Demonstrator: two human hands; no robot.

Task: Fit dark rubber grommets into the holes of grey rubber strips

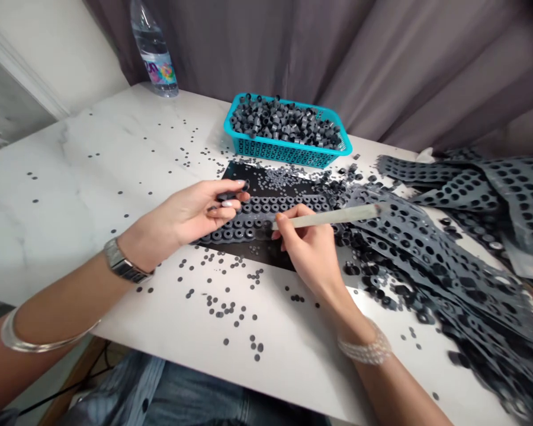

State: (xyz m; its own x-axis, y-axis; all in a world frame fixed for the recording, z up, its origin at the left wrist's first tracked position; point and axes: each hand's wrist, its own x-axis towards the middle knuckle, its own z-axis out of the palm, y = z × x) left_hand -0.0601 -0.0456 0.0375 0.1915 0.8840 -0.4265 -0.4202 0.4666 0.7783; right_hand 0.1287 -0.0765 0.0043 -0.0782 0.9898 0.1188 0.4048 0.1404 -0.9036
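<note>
My left hand point(195, 210) is closed above the work, pinching a small black rubber piece point(246, 186) between thumb and finger. More dark pieces show among its curled fingers. My right hand point(313, 251) grips a pale, stick-like tool point(346, 216), held like a pen, its lower end near a molded rubber sheet point(228, 235). Rows of raised rings with holes cover this grey-black sheet, which lies on a dark flat mat point(270, 257). The fingers of both hands hide part of the sheet. What the tool's tip touches cannot be made out.
A turquoise basket point(288, 152) heaped with small rubber pieces stands behind the mat. Punched-out rubber sheets point(453, 260) and loose black pieces pile up on the right. Small dark discs point(224, 307) are scattered over the white table point(128, 331). A water bottle point(160, 65) stands at back left.
</note>
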